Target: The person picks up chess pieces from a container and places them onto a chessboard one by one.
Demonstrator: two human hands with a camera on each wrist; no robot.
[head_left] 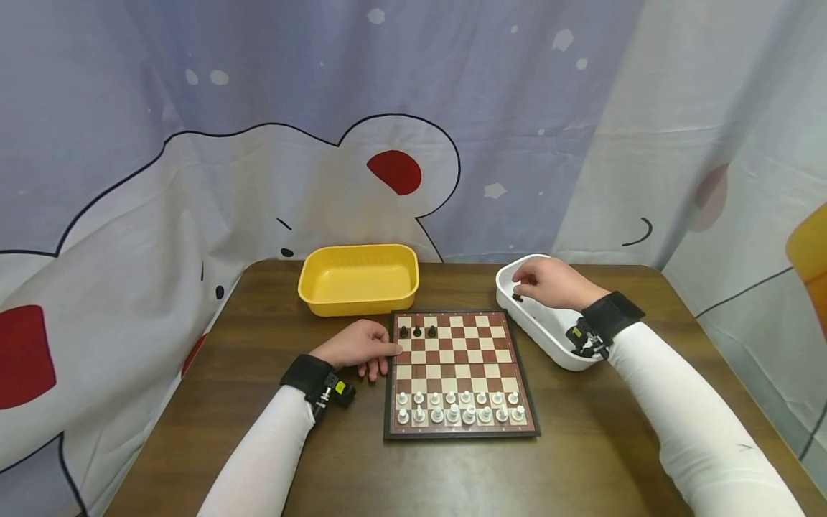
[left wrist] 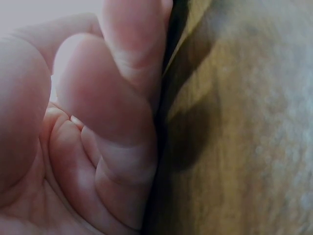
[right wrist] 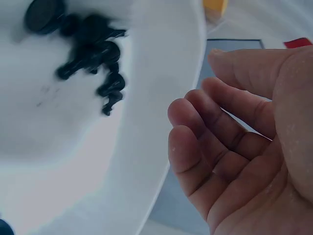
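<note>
My left hand (head_left: pixel 360 347) rests beside the left edge of a brown-and-cream chessboard (head_left: pixel 457 371), one fingertip on its border. In the left wrist view, its fingers (left wrist: pixel 129 44) are loosely bent close over the wooden surface. My right hand (head_left: pixel 554 282) is over a long white tray (head_left: pixel 539 337), and in the right wrist view its fingers (right wrist: pixel 190 161) are relaxed with nothing between them. Several black chess pieces (right wrist: pixel 93 44) lie in a heap in the tray. Three black pawns (head_left: pixel 417 332) stand at the board's far left; white pieces (head_left: pixel 454 413) fill its two near rows.
A yellow basin (head_left: pixel 358 309) stands behind the board to the left. The wooden table (head_left: pixel 452 474) ends at a printed curtain (head_left: pixel 291 187) at the back. The tray sits to the right of the board.
</note>
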